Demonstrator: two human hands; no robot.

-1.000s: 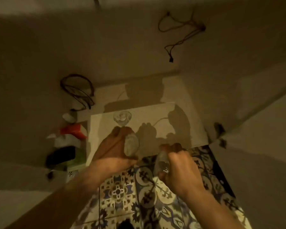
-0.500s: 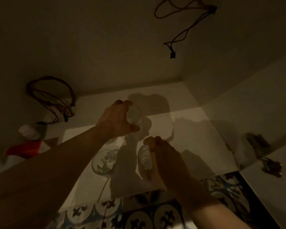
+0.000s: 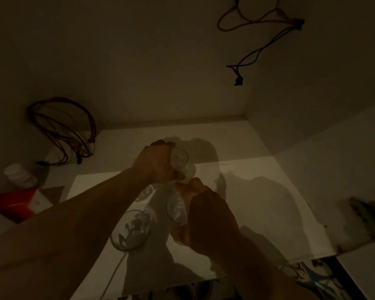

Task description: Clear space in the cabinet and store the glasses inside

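I look down into a dim white cabinet (image 3: 258, 191). My left hand (image 3: 156, 165) reaches deep over the cabinet floor and grips a clear glass (image 3: 179, 159). Just behind it, my right hand (image 3: 204, 211) grips a second clear glass (image 3: 177, 210), held low over the floor. A third clear glass (image 3: 131, 231) stands on the floor to the left of my right hand, under my left forearm. Another glass shape (image 3: 144, 192) shows faintly beneath the left wrist.
A coil of red and dark wires (image 3: 63, 135) hangs on the left wall. A dark cable (image 3: 256, 48) dangles at the back right. A white bottle (image 3: 20, 175) and a red box (image 3: 15, 202) sit at the left. Patterned floor tiles (image 3: 307, 276) show in front.
Both hands have moved forward from over the tiles into the cabinet, each carrying its glass. The view has come closer and darker.
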